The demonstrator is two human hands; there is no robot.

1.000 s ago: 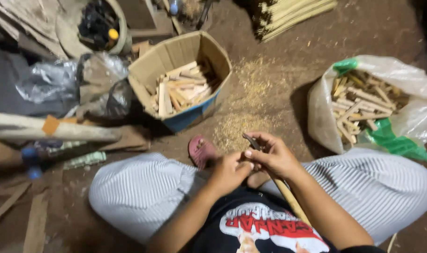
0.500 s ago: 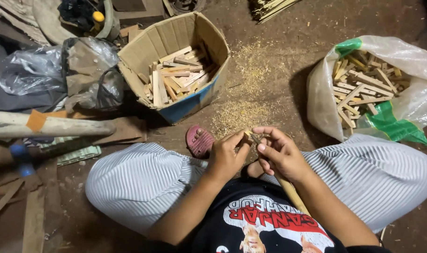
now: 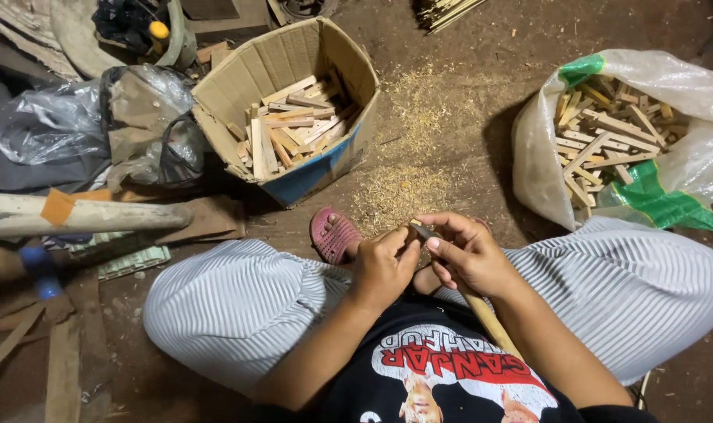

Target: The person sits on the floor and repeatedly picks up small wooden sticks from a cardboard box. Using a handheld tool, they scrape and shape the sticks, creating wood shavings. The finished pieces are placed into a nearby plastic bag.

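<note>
Dirt floor (image 3: 466, 70), dark and packed, strewn with pale wood shavings (image 3: 407, 168) at twelve o'clock from the seated person. Person sits cross-legged in striped trousers; one foot in a pink sandal (image 3: 333, 233) shows at eleven o'clock from the hands.

Left hand (image 3: 381, 265): curled narrow, thumb and fingers pinched on the near end of a small wooden piece (image 3: 416, 229). Right hand (image 3: 470, 252): closed about the same piece from the other side, fingertips bent over it. Both hands touch each other above the lap. Whether a blade is in either hand cannot be told; a pale wooden stick (image 3: 485, 313) runs from under the right hand towards five o'clock, across the lap.

Change since the earlier views: the hands have stayed joined at the same spot over the lap, and the camera has tilted slightly, so the box sits nearer the frame's centre. Judgement: the work on the piece continues without a break; nothing has been set down or picked up.

Surroundings: open cardboard box (image 3: 239, 94) of cut wooden slats at ten o'clock, well apart from the hands. White plastic sack (image 3: 528, 149) of similar slats, with a green strip, at two o'clock. Crumpled clear plastic bags (image 3: 59, 125) and a long pale pole (image 3: 98, 215) at nine o'clock.
</note>
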